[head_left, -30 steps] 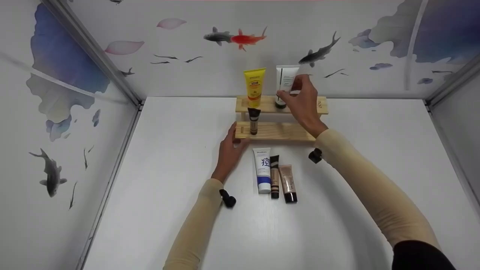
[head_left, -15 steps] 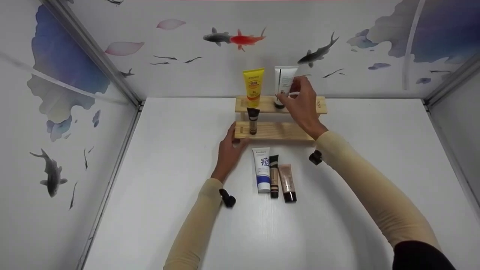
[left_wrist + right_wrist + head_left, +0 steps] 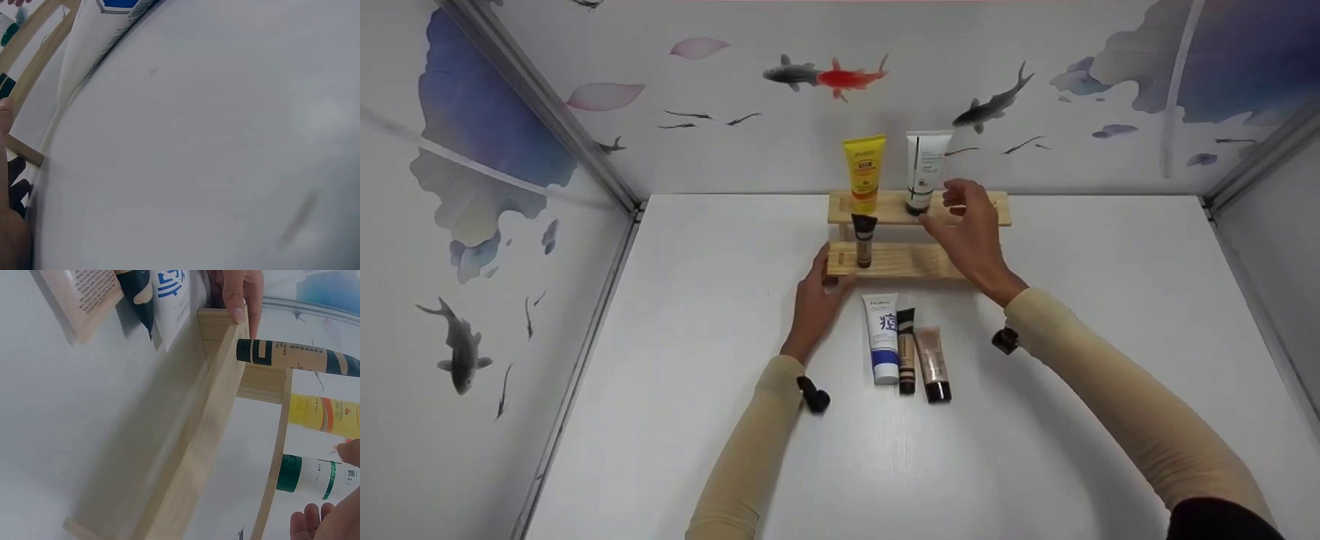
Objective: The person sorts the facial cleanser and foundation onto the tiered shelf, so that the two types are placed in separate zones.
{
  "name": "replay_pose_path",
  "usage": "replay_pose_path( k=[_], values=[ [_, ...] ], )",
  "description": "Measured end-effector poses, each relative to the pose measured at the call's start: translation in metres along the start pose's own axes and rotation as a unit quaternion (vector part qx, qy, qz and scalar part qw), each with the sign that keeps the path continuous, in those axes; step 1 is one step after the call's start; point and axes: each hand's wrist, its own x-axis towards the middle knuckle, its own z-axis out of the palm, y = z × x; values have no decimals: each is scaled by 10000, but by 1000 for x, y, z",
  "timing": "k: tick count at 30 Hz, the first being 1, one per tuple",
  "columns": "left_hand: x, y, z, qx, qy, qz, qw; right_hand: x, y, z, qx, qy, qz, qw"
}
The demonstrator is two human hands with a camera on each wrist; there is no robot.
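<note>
A two-step wooden rack (image 3: 919, 261) stands near the back wall. My left hand (image 3: 819, 307) holds the left end of its lower step, thumb at the front and fingers around the side. On the upper step, a white tube with a dark green cap (image 3: 926, 169) stands upright on its cap beside a yellow tube (image 3: 865, 172). Just right of the white tube is my right hand (image 3: 975, 236), its fingers parted and holding nothing; the right wrist view shows a gap between that hand and the tube (image 3: 320, 477). A small beige-and-black tube (image 3: 864, 240) stands on the lower step.
Three tubes lie side by side on the white table in front of the rack: a white-and-blue one (image 3: 882, 337), a slim beige-and-black one (image 3: 907, 352) and a pinkish-beige one (image 3: 934, 364). A printed wall (image 3: 720, 150) rises right behind the rack.
My right hand has let go of the white tube and drawn back slightly to the right and down. The tube stays standing on the upper step. My left hand keeps its hold on the rack.
</note>
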Motion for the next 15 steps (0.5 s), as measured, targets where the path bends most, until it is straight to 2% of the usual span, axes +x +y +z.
replay_pose_path(
  k=[15],
  values=[
    [0,0,1,64,4,-98,9999,-37,4,-4,-92,-371,-212,9990]
  ],
)
